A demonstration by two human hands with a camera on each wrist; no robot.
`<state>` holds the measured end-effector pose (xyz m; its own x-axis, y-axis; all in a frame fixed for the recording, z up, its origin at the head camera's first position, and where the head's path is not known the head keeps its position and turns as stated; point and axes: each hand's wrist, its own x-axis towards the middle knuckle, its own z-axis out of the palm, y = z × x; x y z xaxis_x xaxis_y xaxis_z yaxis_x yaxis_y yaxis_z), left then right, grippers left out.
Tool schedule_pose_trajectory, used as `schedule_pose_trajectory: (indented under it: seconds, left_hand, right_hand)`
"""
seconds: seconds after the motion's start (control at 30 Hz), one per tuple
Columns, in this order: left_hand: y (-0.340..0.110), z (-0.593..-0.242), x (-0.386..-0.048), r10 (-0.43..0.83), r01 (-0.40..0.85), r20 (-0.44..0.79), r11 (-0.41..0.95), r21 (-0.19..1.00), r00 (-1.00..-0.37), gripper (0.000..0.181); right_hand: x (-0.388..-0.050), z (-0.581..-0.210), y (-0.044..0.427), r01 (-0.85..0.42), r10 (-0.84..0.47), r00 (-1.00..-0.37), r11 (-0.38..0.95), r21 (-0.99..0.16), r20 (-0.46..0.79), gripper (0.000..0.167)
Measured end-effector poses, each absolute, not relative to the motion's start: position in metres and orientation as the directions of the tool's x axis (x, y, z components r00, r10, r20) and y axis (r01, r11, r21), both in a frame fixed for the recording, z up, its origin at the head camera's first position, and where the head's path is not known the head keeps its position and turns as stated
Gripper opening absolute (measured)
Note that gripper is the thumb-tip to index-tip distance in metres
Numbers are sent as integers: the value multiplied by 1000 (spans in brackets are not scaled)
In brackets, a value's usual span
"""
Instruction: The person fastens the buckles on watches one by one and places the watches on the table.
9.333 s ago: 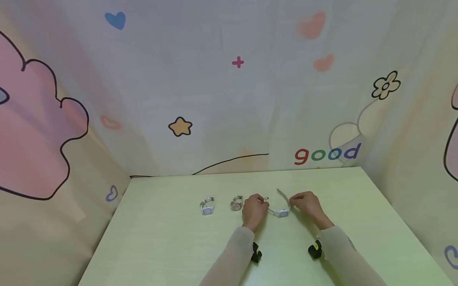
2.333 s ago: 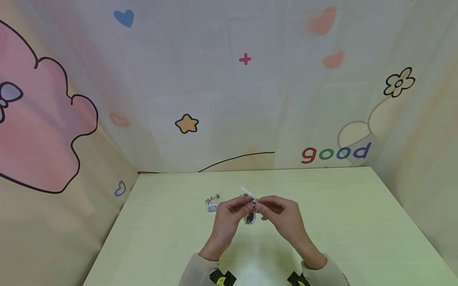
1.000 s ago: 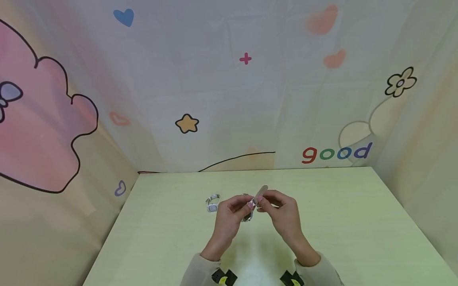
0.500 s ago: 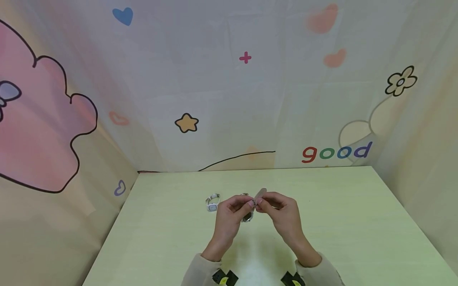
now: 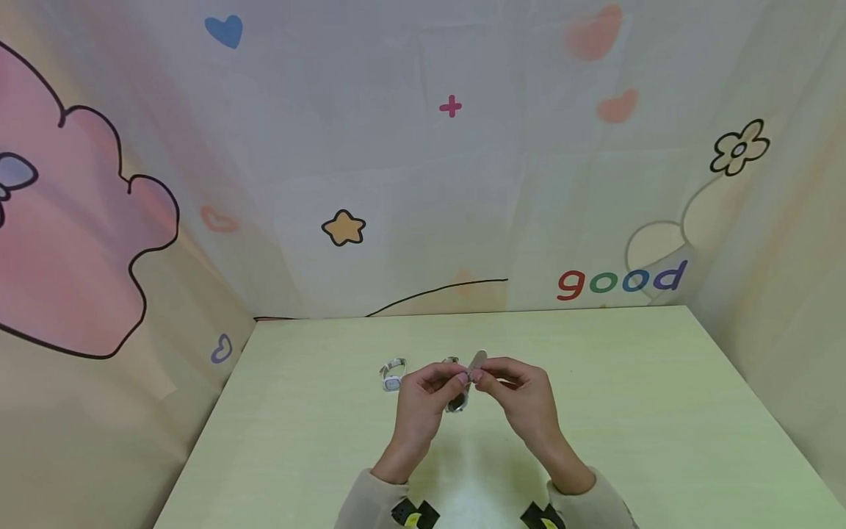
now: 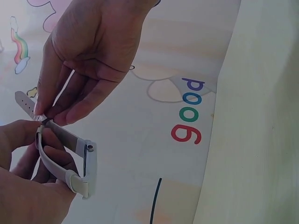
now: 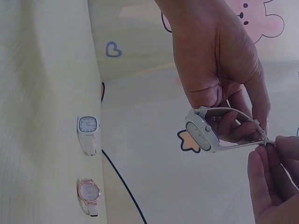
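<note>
Between both hands a white wristwatch (image 7: 201, 134) hangs above the table, its strap bent into a loop. My left hand (image 5: 421, 415) pinches the strap beside the buckle (image 6: 45, 121). With thumb and fingers, my right hand (image 5: 529, 408) pinches the strap at the same spot, from the other side. The holed strap end (image 6: 25, 103) sticks out past the buckle, and its tip points up and away in the head view. Fingertips hide most of the buckle, so I cannot tell whether its pin sits in a hole.
On the table (image 5: 317, 441) stand a white square-faced watch (image 7: 88, 124) and, beside it, a rose-gold round watch (image 7: 89, 191), both with closed straps. In the head view my left hand mostly covers the round one. A printed curtain (image 5: 396, 169) closes off the back and sides.
Earlier the watch lay on the table with its strap spread; now it is lifted and its strap ends are together. Over the last second the strap tip has sunk slightly and swung left.
</note>
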<state>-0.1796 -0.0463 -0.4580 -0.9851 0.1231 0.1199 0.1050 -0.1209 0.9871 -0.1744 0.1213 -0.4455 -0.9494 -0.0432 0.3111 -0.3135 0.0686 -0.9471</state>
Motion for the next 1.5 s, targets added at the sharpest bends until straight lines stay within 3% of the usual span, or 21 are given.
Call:
schedule_pose_trajectory:
  seconds: [0.67, 0.93, 1.1, 1.3, 1.5]
  left_hand:
    - [-48, -457, -183, 148, 91, 117, -170, 981, -982, 22]
    - [-50, -455, -186, 144, 75, 101, -177, 981, -984, 22]
    - [-50, -454, -186, 138, 64, 89, -180, 982, -986, 20]
    - [-51, -453, -185, 165, 72, 101, -175, 982, -981, 20]
    - [-58, -454, -184, 273, 117, 158, -159, 980, -949, 25]
  right_hand:
    - [-178, -450, 122, -407, -136, -909, 72, -911, 395, 13]
    - [-180, -449, 125, -553, -217, -830, 211, -806, 513, 18]
    - [-181, -447, 126, -581, -229, -814, 303, -755, 534, 18]
    - [-181, -447, 127, -614, -241, -789, 326, -719, 565, 19]
    - [-178, -446, 128, -643, -260, -766, 326, -693, 589, 21]
